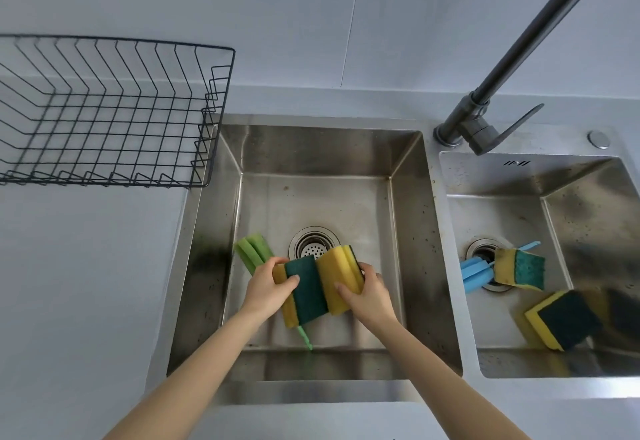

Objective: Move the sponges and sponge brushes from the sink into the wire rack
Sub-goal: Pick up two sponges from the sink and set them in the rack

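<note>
A dark faucet (485, 121) rises from the far deck between the two basins, a round steel button (598, 139) to its right, pale tiled wall (311, 17) behind, and grey countertop (86, 283) left.

Both hands reach into the left sink basin (311, 148). The left hand (268, 287) grips a yellow sponge with a dark green scouring face (306, 292); the right hand (369, 292) grips a second yellow sponge (339, 271) beside it. A green sponge brush (251, 249) lies beneath them. The right basin (588, 197) holds a blue sponge brush (476, 275) and two more sponges (521, 268). The wire rack (104, 110) sits on the counter, left.
</note>
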Available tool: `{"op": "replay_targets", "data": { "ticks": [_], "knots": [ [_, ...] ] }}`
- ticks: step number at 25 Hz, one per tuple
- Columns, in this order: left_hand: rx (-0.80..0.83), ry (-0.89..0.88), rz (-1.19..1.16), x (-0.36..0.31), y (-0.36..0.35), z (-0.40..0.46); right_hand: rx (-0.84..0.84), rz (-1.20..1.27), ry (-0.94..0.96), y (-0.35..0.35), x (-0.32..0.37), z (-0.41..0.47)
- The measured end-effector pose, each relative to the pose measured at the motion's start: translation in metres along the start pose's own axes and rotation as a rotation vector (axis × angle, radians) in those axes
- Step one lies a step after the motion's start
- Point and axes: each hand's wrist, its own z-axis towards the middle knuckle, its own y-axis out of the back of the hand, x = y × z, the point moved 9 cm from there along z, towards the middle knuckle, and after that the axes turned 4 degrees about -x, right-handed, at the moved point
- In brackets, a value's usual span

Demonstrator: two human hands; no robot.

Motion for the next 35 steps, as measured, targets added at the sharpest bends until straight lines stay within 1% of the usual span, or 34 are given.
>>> {"op": "replay_targets", "data": {
  "ticks": [3, 6, 9, 11, 14, 19, 25, 29, 35],
  "knots": [
    [-0.029, 0.017, -0.111, -0.002, 0.011, -0.006, 0.016, 0.151, -0.002, 0.004, 0.005, -0.011],
    [-0.039, -0.006, -0.178, -0.007, 0.019, -0.016, 0.045, 0.316, -0.018, 0.009, 0.007, -0.02],
    [-0.027, -0.025, -0.236, -0.01, 0.025, -0.026, 0.114, 0.494, -0.037, 0.011, 0.015, -0.031],
    [-0.023, -0.045, -0.267, -0.014, 0.029, -0.032, 0.196, 0.59, -0.08, 0.006, 0.015, -0.037],
    [-0.047, -0.111, -0.255, -0.02, 0.04, -0.043, 0.346, 0.659, -0.101, -0.005, 0.019, -0.048],
    [-0.079, -0.158, -0.24, -0.019, 0.063, -0.052, 0.456, 0.75, -0.15, -0.017, 0.026, -0.063],
    [-0.105, -0.217, -0.238, -0.016, 0.093, -0.065, 0.422, 0.652, -0.037, -0.023, 0.049, -0.072],
    [-0.105, -0.25, -0.243, -0.015, 0.122, -0.07, 0.373, 0.729, -0.018, -0.029, 0.074, -0.08],
    [-0.144, -0.357, -0.254, -0.021, 0.183, -0.075, 0.309, 0.772, 0.112, -0.032, 0.122, -0.087]
  ]
}}
